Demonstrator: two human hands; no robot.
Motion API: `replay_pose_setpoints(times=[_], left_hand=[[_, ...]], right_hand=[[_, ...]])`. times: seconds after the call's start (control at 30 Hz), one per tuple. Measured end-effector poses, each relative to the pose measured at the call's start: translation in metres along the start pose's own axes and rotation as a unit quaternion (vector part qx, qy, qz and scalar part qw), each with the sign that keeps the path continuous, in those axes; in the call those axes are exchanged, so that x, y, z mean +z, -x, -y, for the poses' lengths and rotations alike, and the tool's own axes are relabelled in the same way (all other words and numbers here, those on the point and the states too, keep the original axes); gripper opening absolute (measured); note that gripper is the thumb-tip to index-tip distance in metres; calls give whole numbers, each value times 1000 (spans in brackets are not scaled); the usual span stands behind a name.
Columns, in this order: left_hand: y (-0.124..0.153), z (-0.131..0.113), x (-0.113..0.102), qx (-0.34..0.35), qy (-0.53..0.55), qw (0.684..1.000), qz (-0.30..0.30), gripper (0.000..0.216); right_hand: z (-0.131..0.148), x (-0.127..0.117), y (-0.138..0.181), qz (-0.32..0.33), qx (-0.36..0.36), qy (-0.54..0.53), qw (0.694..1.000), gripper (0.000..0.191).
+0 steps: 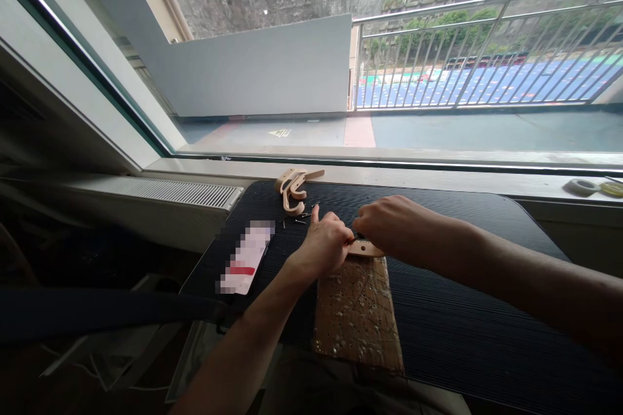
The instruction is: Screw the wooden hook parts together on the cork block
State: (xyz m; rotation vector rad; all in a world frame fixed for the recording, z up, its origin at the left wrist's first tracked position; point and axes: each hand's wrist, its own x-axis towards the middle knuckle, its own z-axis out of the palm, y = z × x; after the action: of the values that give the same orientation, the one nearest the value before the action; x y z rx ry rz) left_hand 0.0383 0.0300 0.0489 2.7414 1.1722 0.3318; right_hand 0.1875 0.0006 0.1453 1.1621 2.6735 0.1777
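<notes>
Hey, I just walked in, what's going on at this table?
At a black table, a person's left hand and right hand are curled close together at a small, pale wooden piece, by the far end of a brown board. Their exact grip is partly hidden. Farther back, to the left, lie curved wooden pieces and small metal bits, perhaps screws.

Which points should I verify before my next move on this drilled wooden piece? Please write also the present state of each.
1. Left hand at the drilled wooden piece: ok, by its left end.
2. Right hand gripping securely: cannot tell, its grip is hidden.
3. Piece beside the far end of the pitted brown board: ok.
4. Loose screws well away from the left thumb: not ok, they lie close.
5. Wooden hooks set aside: ok, near the window.
</notes>
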Motion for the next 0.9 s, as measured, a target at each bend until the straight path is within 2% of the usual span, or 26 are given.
replay_pose_setpoints(times=[0.33, 0.9], left_hand=[[3, -1, -1, -4, -6, 1000, -6, 17], [-2, 3, 5, -15, -21, 1000, 2, 15]], right_hand=[[3, -10, -1, 19, 11, 1, 1000, 19], [5, -3, -6, 15, -3, -1, 1000, 18]])
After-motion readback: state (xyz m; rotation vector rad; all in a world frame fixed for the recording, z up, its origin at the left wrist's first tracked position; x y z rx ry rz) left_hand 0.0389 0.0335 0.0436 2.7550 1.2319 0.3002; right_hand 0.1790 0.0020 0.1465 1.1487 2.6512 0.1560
